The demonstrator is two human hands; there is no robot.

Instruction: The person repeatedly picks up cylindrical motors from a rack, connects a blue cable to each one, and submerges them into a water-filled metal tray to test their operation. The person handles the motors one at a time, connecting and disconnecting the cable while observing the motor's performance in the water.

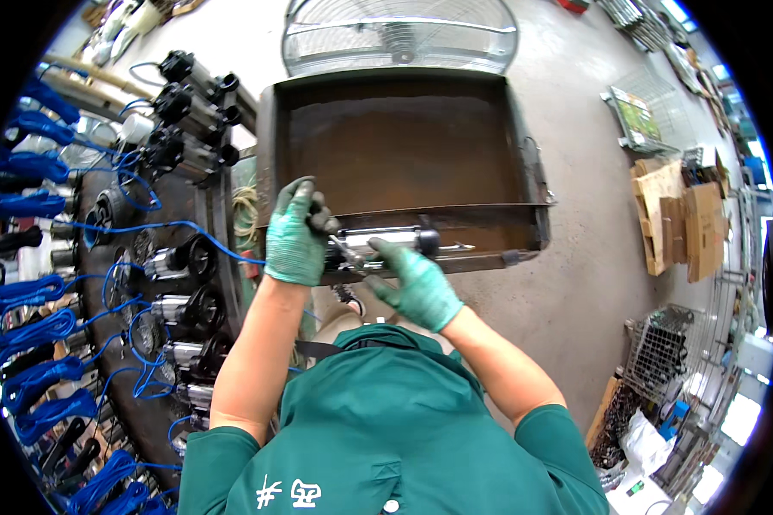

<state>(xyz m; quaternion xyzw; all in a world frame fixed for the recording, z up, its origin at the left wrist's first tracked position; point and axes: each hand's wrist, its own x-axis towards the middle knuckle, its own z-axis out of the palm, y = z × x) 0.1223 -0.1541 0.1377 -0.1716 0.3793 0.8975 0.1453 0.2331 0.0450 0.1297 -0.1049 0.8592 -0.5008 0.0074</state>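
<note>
A silver cylindrical pump [382,238] with black ends lies across the near compartment of a dark metal tank, its black left end by my hands. My left hand [295,236], in a green glove with dark fingertips, is closed above that end; what its curled fingers hold is hidden. My right hand [421,289], gloved the same way, reaches in from the right. Its thumb and fingers close around a small silver metal tool [350,256] slanting between my hands at the pump's left end. The tool's exact kind is unclear. A blue cable [185,225] runs from the left toward my left hand.
The dark tank [524,129] holds brownish liquid, with a large caged fan [399,39] behind it. To the left, a bench carries several silver-black pumps [180,311] and blue cable bundles [39,333]. Flattened cardboard [704,230] and wire baskets [661,348] stand right.
</note>
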